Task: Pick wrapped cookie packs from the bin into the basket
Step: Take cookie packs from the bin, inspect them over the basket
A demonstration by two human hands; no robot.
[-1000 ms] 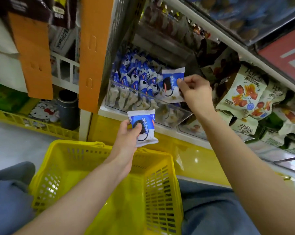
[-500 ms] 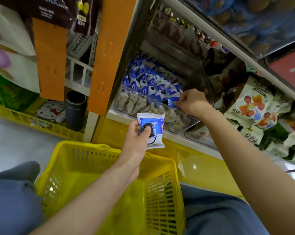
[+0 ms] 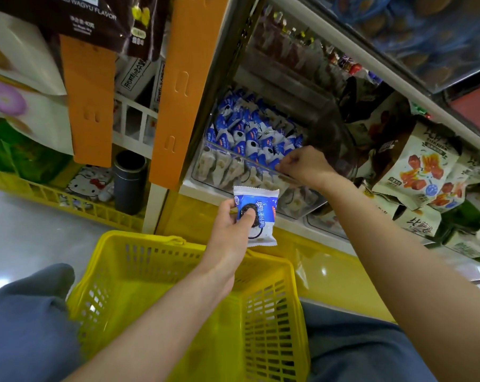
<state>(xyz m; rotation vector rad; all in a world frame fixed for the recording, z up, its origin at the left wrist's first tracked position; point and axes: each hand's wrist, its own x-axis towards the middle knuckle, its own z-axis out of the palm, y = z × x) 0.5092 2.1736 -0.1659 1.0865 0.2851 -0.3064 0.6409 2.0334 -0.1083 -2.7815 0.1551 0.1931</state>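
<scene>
fingers of the left hand pinch a cookie pack above the basket; right hand curls in the bin, perhaps gripping another. next: lower both in.

Shelf with clear bin of cookie packs

light: soft overhead light is falling evenly, dimming behind the shelf rail | glare: white spots are shining on the floor and the yellow panel | focus: print on the cookie pack is reading sharp, the left bag is smearing | edges: that rail is bowing
</scene>
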